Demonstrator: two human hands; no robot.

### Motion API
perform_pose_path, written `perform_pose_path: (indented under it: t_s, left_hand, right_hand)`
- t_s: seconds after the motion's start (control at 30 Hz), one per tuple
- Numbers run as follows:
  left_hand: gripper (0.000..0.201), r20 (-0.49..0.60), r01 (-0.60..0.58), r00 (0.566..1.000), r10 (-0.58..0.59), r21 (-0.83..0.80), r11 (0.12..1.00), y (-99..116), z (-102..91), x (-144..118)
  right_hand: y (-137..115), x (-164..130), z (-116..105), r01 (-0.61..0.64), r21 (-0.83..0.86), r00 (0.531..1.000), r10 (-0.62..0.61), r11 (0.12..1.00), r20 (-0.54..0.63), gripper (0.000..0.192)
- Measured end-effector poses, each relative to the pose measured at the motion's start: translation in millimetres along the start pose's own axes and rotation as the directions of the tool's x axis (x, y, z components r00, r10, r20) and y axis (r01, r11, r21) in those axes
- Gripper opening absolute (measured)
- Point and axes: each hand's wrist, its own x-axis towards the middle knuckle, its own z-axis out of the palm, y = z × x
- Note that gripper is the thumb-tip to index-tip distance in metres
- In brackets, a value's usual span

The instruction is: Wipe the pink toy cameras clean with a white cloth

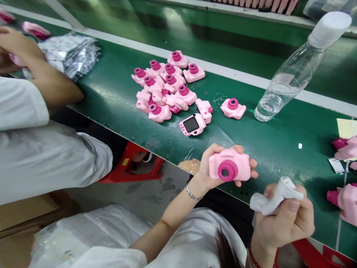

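My left hand (208,169) holds a pink toy camera (229,165) with its magenta lens facing me, just over the near edge of the green belt (279,149). My right hand (287,219) grips a crumpled white cloth (275,197) to the right of and below the camera. A silver bracelet sits on my left wrist and a red cord on my right wrist.
A pile of several pink toy cameras (164,87) lies on the belt, with one screen-up (192,124) and one apart (232,108). A clear water bottle (292,70) stands at right. More pink cameras (346,175) sit at the right edge. A co-worker's arm (47,82) and silver bags (72,54) are at left.
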Motion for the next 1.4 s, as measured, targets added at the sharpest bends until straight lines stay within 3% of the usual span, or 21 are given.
perform_pose_path:
  t_s: [0.13,0.2,0.27,0.33,0.37,0.43,0.5,0.57,0.63,0.77,0.87,0.97,1.03,1.07,1.13,1.2,1.27,1.33,1.4]
  left_hand:
    - [0.039,-0.018,-0.278,0.956,0.293,0.262,0.924,-6,9.0,-6]
    - [0.039,-0.009,-0.34,0.93,0.367,0.357,0.87,-11,11.9,-8]
    - [0.042,-0.006,-0.392,0.899,0.439,0.439,0.809,-19,10.4,-9]
    - [0.05,0.019,-0.398,0.887,0.462,0.54,0.742,-28,5.3,-11]
    - [0.058,0.056,-0.374,0.9,0.432,0.608,0.701,-31,2.5,-13]
    - [0.089,0.147,-0.304,0.942,0.301,0.75,0.587,-36,-1.4,-18]
    - [0.109,0.2,-0.269,0.961,0.191,0.838,0.475,-36,-2.3,-22]
    - [0.096,0.176,-0.253,0.962,0.207,0.857,0.448,-34,-1.7,-22]
    - [0.08,0.117,-0.257,0.941,0.318,0.857,0.447,-31,-2.1,-20]
    - [0.091,0.096,-0.291,0.889,0.448,0.873,0.391,-27,-6.8,-15]
    - [0.076,0.115,-0.307,0.872,0.476,0.886,0.349,-25,-7.9,-17]
    - [0.066,0.045,-0.241,0.828,0.559,0.929,0.282,-26,-5.6,-19]
    - [0.06,0.042,-0.215,0.797,0.602,0.952,0.219,-28,-4.5,-19]
    - [0.057,0.066,-0.223,0.787,0.613,0.957,0.184,-29,-4.5,-19]
    - [0.053,0.126,-0.26,0.777,0.616,0.957,0.132,-31,-5.2,-18]
    - [0.052,0.141,-0.267,0.78,0.61,0.956,0.12,-30,-5.9,-17]
    - [0.049,0.118,-0.243,0.789,0.603,0.961,0.13,-29,-5.4,-17]
    - [0.049,0.098,-0.22,0.793,0.601,0.967,0.132,-27,-3.8,-17]
    - [0.051,0.097,-0.21,0.795,0.598,0.97,0.122,-27,-2.2,-17]
  right_hand:
    - [5,-14,10,0.153,-0.043,0.988,-0.153,0.987,0.0,0.012]
    - [8,-20,14,0.281,-0.12,0.959,-0.282,0.952,0.011,0.016]
    - [10,-22,18,0.441,-0.237,0.897,-0.438,0.866,0.069,0.017]
    - [13,-18,21,0.481,-0.328,0.875,-0.467,0.813,0.124,0.016]
    - [14,-14,22,0.416,-0.356,0.907,-0.409,0.837,0.101,0.016]
    - [17,-3,24,0.116,-0.325,0.99,-0.137,0.939,-0.041,0.019]
    - [20,8,25,-0.209,-0.165,0.968,0.18,0.964,-0.173,0.026]
    - [23,15,25,-0.373,-0.03,0.914,0.361,0.927,-0.187,0.032]
    - [25,18,24,-0.41,-0.004,0.907,0.408,0.912,-0.104,0.037]
    - [28,19,17,-0.367,-0.086,0.908,0.377,0.926,0.183,0.044]
    - [30,22,5,-0.366,-0.109,0.901,0.381,0.924,0.205,0.039]
    - [24,24,-5,-0.262,-0.137,0.938,0.286,0.955,0.195,0.028]
    - [15,25,-5,-0.046,-0.181,0.949,0.1,0.982,0.299,0.017]
    - [11,26,-4,0.092,-0.216,0.924,-0.002,0.972,0.384,0.012]
    - [3,29,-1,0.343,-0.29,0.827,-0.141,0.894,0.544,0.012]
    - [1,34,0,0.494,-0.366,0.753,-0.178,0.789,0.633,0.015]
    - [3,38,-3,0.529,-0.437,0.764,-0.185,0.727,0.617,0.013]
    - [8,39,-8,0.474,-0.44,0.814,-0.191,0.763,0.548,0.013]
    - [11,33,-9,0.434,-0.361,0.823,-0.2,0.825,0.532,0.014]
